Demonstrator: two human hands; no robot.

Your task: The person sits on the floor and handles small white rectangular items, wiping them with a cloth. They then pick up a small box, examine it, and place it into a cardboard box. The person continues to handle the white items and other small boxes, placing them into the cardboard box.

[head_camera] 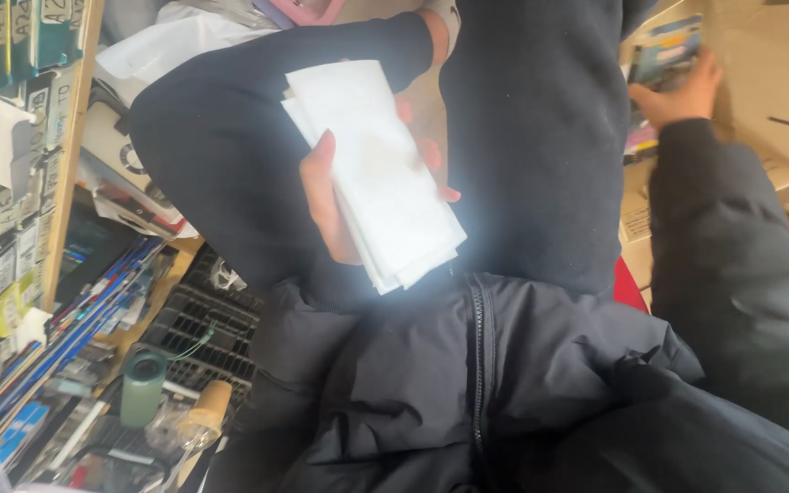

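Closely hemmed by a crowded wooden shelf (pixel 70 164) and tan cardboard boxes (pixel 778 82), the left hand (pixel 335 210) curls its fingers (pixel 431 155) around a folded stack of white paper sheets (pixel 376 173) at chest height. The right hand (pixel 682 91) reaches to a colourful flat packet (pixel 664 50) by the boxes; its grip cannot be told.

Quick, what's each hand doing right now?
Left hand: closed around a stack of white papers.
Right hand: reaching into a cardboard box, touching a colourful packet; grip unclear.

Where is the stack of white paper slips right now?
In the head view, the stack of white paper slips sits upper centre, held in the left hand against the dark jacket, far from the right hand at the cardboard box.
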